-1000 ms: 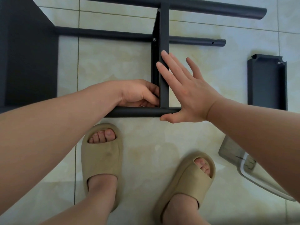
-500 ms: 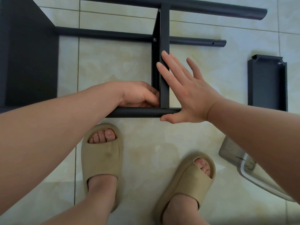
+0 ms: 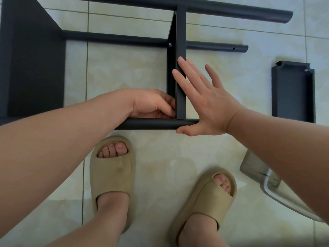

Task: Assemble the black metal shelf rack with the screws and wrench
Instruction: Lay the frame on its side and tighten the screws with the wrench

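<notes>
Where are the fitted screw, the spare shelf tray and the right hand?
fitted screw (image 3: pixel 170 44), head view, its head.
spare shelf tray (image 3: pixel 292 94), head view, its flat bottom.
right hand (image 3: pixel 209 108), head view, back of hand.

the black bar (image 3: pixel 181 41) under the fingers (image 3: pixel 188 69) of your right hand (image 3: pixel 206 106) looks like painted metal, matt and smooth. the round tube (image 3: pixel 151 124) against your right thumb has the same black coat, with a faint sheen along its top. beyond your fingertips a small screw (image 3: pixel 170 44) shows bright bare metal. right of your fingers, the loose shelf (image 3: pixel 292 93) is matt black too. the floor tiles (image 3: pixel 124 72) beyond the knuckles of your left hand (image 3: pixel 153 104) are smooth and glossy. nearer you than the fingers, the sandals (image 3: pixel 111 177) look like soft matt foam, and the container (image 3: pixel 256 168) is clear, slightly cloudy plastic.
</notes>
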`<state>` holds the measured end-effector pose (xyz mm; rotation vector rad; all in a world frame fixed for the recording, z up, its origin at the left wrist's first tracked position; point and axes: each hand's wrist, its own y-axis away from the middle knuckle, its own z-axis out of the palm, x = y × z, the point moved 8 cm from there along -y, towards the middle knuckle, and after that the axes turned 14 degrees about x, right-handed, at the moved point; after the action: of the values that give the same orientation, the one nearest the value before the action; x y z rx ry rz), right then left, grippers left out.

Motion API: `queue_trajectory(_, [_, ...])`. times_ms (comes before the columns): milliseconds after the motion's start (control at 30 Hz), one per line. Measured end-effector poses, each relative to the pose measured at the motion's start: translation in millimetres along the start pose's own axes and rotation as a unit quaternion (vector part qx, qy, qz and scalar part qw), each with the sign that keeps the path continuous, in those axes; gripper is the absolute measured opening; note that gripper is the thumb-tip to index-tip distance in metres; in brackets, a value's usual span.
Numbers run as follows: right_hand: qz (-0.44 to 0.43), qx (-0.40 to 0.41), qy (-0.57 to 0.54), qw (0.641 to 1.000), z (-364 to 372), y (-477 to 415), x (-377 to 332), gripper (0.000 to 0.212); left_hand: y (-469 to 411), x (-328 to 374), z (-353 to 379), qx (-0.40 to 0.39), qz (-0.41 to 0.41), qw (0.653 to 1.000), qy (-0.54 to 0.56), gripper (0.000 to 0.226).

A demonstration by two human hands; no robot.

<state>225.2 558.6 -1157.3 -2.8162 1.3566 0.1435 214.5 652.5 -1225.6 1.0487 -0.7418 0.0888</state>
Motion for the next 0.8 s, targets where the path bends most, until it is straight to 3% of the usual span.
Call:
queue_trajectory(400, [-0.002,0.001,0.003,1.0,0.0,-0.1,0.0,0.124,-3.2,-1.9,-2.4,0.033,0.009,0.997,-0.071,0.016])
queue_trajectory(800, [-0.004,0.006,0.008,1.0,-1.3,-0.5,-1.0,0.124,-2.6,-0.4,-3.6,0.018,0.017,0.999,-0.039,0.022])
